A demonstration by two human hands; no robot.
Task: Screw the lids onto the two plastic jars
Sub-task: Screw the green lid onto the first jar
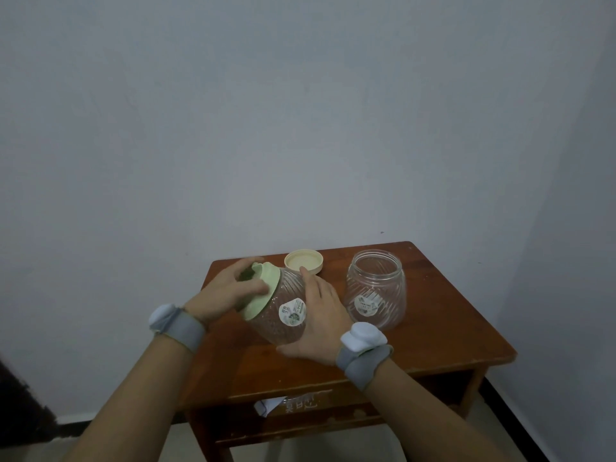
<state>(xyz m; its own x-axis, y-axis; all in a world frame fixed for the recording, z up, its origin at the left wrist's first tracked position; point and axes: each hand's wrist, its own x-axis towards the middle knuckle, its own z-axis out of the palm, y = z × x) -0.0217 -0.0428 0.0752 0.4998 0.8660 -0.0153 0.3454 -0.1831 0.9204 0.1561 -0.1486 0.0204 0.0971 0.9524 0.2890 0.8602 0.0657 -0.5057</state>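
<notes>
Head view: our right hand point(316, 315) clasps the tilted jar point(283, 315), mouth leaning left toward our left hand point(230, 288), fingers clamped on the green lid point(258, 295).

Head-height, forward-down, perhaps near table point(433, 345)

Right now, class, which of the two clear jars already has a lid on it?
The tilted jar held in both hands wears the green lid. The upright jar to its right stands open; the cream lid lies loose on the table.
</notes>
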